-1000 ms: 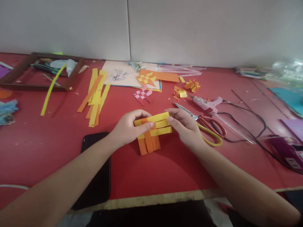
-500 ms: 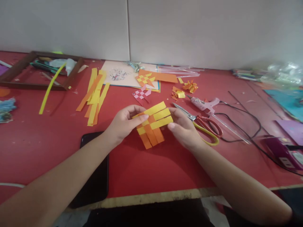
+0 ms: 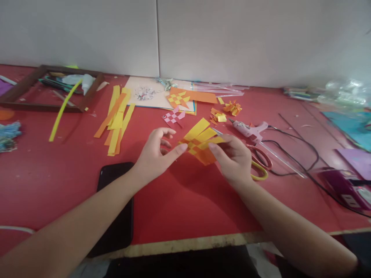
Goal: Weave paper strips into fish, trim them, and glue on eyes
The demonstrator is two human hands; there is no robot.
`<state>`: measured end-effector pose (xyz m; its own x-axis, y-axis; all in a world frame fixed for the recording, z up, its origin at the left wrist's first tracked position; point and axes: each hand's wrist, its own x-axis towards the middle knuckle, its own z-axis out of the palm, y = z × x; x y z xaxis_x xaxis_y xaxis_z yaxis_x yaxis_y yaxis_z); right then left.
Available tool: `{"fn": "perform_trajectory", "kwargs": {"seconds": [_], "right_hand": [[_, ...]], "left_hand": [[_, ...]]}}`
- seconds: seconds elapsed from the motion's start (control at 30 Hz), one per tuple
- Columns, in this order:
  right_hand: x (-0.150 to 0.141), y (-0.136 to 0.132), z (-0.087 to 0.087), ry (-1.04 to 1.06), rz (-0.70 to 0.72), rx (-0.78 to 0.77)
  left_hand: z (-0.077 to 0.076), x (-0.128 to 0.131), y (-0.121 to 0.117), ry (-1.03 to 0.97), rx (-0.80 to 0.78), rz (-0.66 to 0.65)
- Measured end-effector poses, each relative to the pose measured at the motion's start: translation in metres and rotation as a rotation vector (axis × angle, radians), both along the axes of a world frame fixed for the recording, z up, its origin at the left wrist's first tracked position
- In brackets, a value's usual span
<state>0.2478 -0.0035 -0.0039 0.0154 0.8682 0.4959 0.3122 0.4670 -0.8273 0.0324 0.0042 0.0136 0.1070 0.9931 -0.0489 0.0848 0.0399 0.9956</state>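
My right hand point(image 3: 234, 156) is covering much of the scissors point(image 3: 265, 171), leaving mainly the handles showing, and my left arm point(image 3: 95, 206) is partly hiding the phone point(image 3: 117, 220). Blur is softening the weave point(image 3: 197, 146). My left hand point(image 3: 158, 148) is standing open; I cannot tell whether its thumb is touching the near edge. My right thumb and fingers are pinching the weave's right side, above the table point(image 3: 162, 220). Orange and yellow strips are crossing in checks, three yellow ends fanning upward. Beyond, two fish are lying: one pink point(image 3: 174, 117), one orange-and-yellow point(image 3: 178, 99). One glue gun point(image 3: 251, 129) is resting rightward.
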Motion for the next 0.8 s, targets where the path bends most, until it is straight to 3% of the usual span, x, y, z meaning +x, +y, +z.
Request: {"fn": "perform_trajectory", "kwargs": {"seconds": [0.1,0.2,0.4,0.5,0.67,0.8], "right_hand": [[0.001,-0.003,0.008,-0.363,0.129,0.424],[-0.002,-0.005,0.012,-0.54,0.298,0.566],[-0.005,-0.006,0.013,-0.653,0.415,0.505],[-0.005,-0.007,0.015,-0.649,0.411,0.468],[-0.003,-0.011,0.015,-0.654,0.437,0.398],[-0.002,-0.011,0.013,-0.713,0.266,0.285]], "left_hand": [[0.006,0.002,-0.003,-0.23,-0.262,-0.06],[0.009,0.002,-0.003,-0.393,-0.492,-0.144],[-0.002,-0.002,0.003,-0.277,-0.366,-0.073],[-0.004,-0.002,0.006,-0.382,-0.314,-0.047],[0.001,-0.002,0.011,-0.523,-0.198,0.133],[0.0,-0.005,0.015,-0.583,-0.143,0.198]]}}
